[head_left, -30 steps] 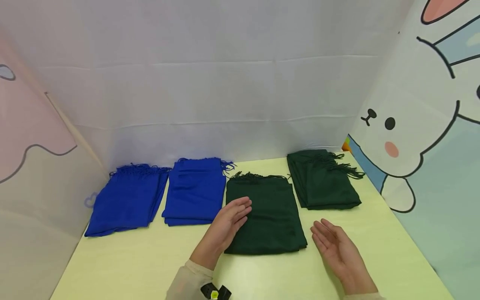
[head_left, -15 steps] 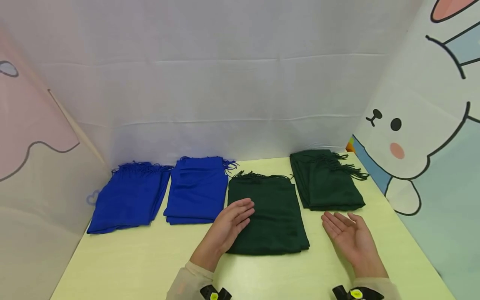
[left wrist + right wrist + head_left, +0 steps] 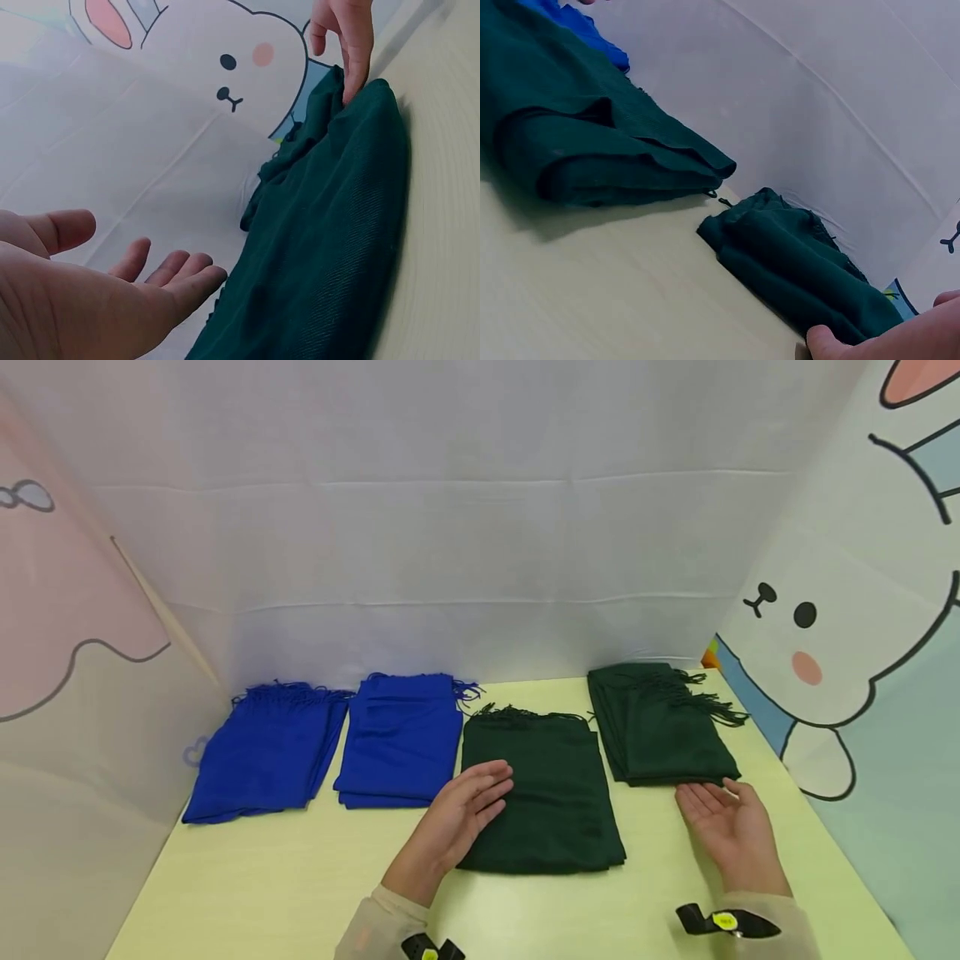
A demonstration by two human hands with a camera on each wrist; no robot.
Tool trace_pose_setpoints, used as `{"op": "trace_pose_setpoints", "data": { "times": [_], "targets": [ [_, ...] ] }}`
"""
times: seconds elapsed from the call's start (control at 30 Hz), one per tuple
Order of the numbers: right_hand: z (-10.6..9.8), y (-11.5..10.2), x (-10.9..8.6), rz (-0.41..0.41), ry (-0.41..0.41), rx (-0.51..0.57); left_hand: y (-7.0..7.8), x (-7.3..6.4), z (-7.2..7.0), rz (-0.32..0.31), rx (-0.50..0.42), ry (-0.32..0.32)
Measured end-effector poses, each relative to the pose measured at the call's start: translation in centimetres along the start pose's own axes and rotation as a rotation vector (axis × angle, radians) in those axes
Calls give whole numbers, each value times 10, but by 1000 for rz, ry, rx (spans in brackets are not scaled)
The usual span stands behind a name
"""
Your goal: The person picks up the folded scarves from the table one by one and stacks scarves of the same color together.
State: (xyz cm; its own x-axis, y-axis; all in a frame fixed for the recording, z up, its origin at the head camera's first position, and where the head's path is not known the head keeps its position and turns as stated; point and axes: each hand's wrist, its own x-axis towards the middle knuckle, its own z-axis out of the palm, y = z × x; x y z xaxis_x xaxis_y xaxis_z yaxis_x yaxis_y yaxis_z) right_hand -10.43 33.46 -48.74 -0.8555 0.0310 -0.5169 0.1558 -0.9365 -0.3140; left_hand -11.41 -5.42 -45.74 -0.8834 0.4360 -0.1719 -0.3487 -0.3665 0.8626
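Note:
A folded dark green scarf (image 3: 543, 793) with fringe along its far end lies at the middle of the table. My left hand (image 3: 467, 814) hovers over its left side, fingers straight and palm turned inward; the left wrist view shows that hand (image 3: 127, 300) beside the cloth, holding nothing. At the back right lies another folded green scarf (image 3: 667, 727), its fringe spread toward the right. My right hand (image 3: 731, 827) is palm up with straight fingers, fingertips right at that scarf's near edge. In the right wrist view a fingertip (image 3: 825, 341) shows against the edge of this scarf (image 3: 787, 262).
Two folded blue scarves, one at the far left (image 3: 258, 756) and one left of the middle (image 3: 401, 743), lie on the pale yellow table (image 3: 285, 885). A white cloth wall (image 3: 450, 543) stands behind, and a rabbit-printed cloth (image 3: 885, 735) borders the right side.
My right hand has moved right and forward, turning palm up, from beside the middle green scarf to the near edge of the right one. The left hand stays nearly still.

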Motion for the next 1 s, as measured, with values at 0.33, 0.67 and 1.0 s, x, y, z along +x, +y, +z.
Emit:
{"op": "trace_pose_setpoints", "data": {
  "times": [0.33, 0.67, 1.0],
  "targets": [
    [-1, -8, 11, 30, 26, 141, -3, 4, 8, -6, -2, -10],
    [9, -11, 16, 32, 67, -17, -7, 4, 9, -34, -30, 18],
    [20, -12, 26, -8, 6, -37, -13, 6, 17, -55, -46, 18]
  ]
}}
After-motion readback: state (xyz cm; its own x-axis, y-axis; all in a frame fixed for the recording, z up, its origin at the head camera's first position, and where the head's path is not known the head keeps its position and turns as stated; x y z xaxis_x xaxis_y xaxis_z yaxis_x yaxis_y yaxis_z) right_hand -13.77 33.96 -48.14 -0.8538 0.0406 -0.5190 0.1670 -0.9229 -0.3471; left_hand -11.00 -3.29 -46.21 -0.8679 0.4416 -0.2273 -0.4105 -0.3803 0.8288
